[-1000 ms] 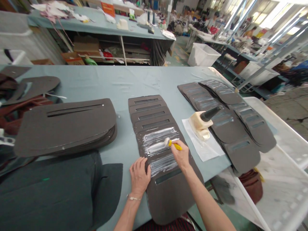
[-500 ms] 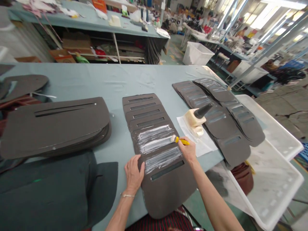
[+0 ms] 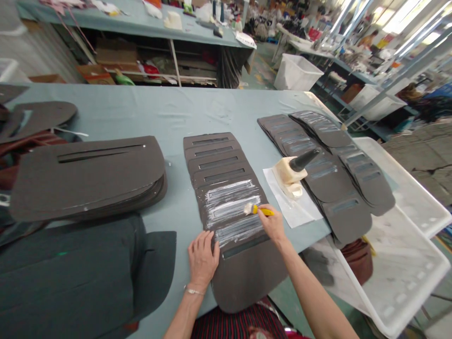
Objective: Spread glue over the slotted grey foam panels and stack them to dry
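Several dark brown slotted panels (image 3: 247,278) lie overlapped in front of me, with white paste streaked around three of their slots. My right hand (image 3: 271,223) grips a yellow-handled brush (image 3: 265,212), its pasty bristles over the streaked middle slots. At the panels' left edge rests my left hand (image 3: 204,256), fingers spread and holding nothing. To the right, a cream container (image 3: 286,175) with a black cone-shaped piece (image 3: 303,160) stands on a white sheet (image 3: 300,214).
A thick pile of slotted brown panels (image 3: 92,181) is at the left, above dark green material (image 3: 67,278). More pasted panels (image 3: 319,176) overlap at the right, beside white plastic bins (image 3: 399,278). A second table (image 3: 123,23) stands beyond.
The brush in my right hand has shifted left along the pasted slot. The whole view has shifted slightly. My left hand stays at the panels' left edge.
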